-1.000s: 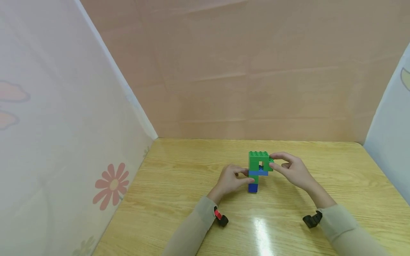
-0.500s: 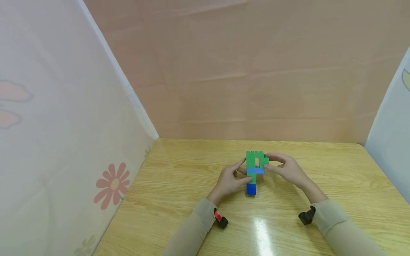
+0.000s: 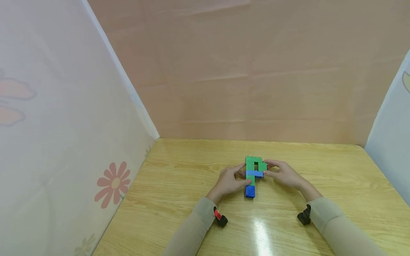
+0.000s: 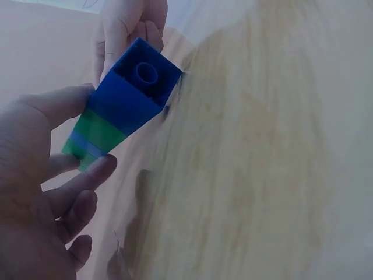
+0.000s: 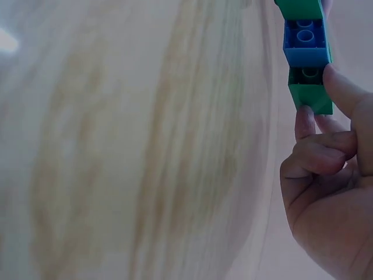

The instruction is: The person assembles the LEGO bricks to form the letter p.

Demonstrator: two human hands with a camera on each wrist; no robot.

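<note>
A build of green and blue toy bricks (image 3: 250,166), shaped like a letter P, stands between my hands in the head view. It leans back, its studded top pointing away. My left hand (image 3: 228,181) pinches the stem from the left, thumb in front. On the right, my right hand (image 3: 284,174) pinches the green brick at the side of the loop. In the left wrist view the dark blue end brick (image 4: 125,105) shows its hollow underside. The right wrist view shows hollow undersides of a blue brick (image 5: 306,56) and the green brick (image 5: 312,99) near my thumb.
The build is at the wooden table (image 3: 179,170), right of its middle. A tan cloth wall (image 3: 211,89) rises behind the far edge. A flower-patterned white sheet (image 3: 70,124) borders the left side, another pale sheet (image 3: 394,117) the right.
The brick build has tipped backward from upright, its top going lower and away. Both hands have kept hold, and the right hand has shifted slightly left and down with it.
</note>
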